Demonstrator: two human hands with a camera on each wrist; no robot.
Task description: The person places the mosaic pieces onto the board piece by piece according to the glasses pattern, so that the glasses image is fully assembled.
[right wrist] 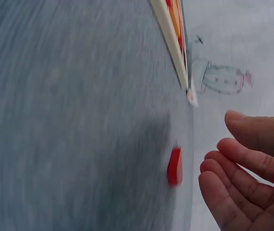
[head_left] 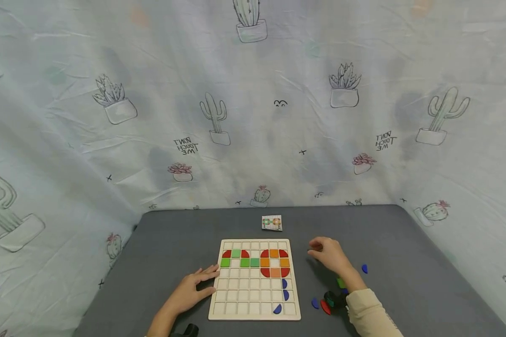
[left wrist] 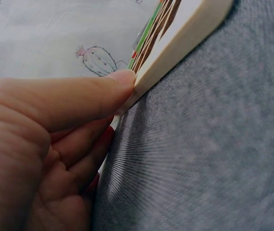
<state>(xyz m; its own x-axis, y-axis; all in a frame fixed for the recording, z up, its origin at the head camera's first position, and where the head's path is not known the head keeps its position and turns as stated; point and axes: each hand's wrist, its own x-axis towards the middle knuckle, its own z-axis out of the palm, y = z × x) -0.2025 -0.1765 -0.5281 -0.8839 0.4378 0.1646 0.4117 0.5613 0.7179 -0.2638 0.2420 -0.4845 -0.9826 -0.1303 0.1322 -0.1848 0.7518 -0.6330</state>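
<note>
A wooden grid board (head_left: 234, 283) lies on the grey table. Red, orange and green pieces fill cells in its upper rows, and three blue pieces (head_left: 278, 309) sit lower right. Along the board's left edge rests my left hand (head_left: 189, 291), fingers spread; in the left wrist view the thumb (left wrist: 93, 96) touches the board's side. To the right of the board my right hand (head_left: 332, 257) hovers above the table, fingers loosely bent and nothing between them. In the right wrist view, a red piece (right wrist: 175, 166) lies on the table near those fingertips.
Loose blue (head_left: 315, 303), red (head_left: 325, 307) and green (head_left: 340, 282) pieces lie around the right forearm, with another blue one (head_left: 364, 268) farther right. Behind the board is a small pattern card (head_left: 271, 223). A cactus-print curtain (head_left: 278, 140) surrounds the table.
</note>
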